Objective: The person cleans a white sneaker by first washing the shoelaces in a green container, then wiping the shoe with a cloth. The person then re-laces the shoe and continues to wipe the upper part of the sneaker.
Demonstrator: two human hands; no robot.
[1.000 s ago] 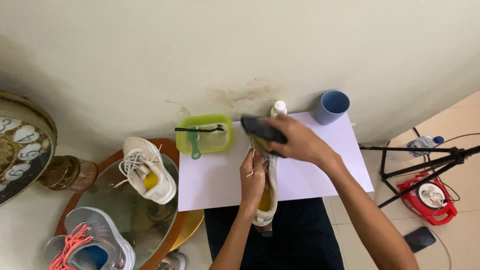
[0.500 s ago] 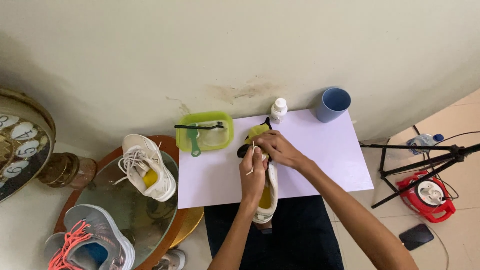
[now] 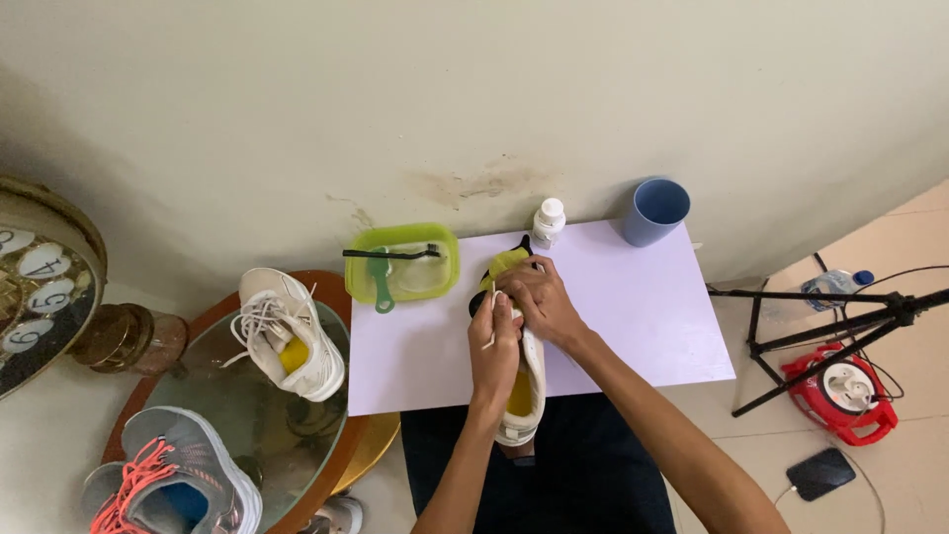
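A: Head view, item one: white low-top sneaker with yellow insole (image 3: 524, 386), lying lengthwise at the near edge of the pale lilac rectangular board (image 3: 633, 326), heel overhanging toward six o'clock.

B: Hands?

A: Left hand (image 3: 494, 341) closed on the sneaker's upper, fingers pinching a white lace. Right hand (image 3: 539, 297) curled over the toe end at twelve o'clock; its grip there I cannot tell.

B: Surroundings?

A: Lime-green plastic tray (image 3: 402, 261) at ten o'clock, white small bottle (image 3: 547, 222) at twelve, blue plastic cup (image 3: 656, 211) at one.

B: Risks?

A: Judged: the overhanging heel could tip off the board if the hands let go; a wide elbow swing might topple the bottle.
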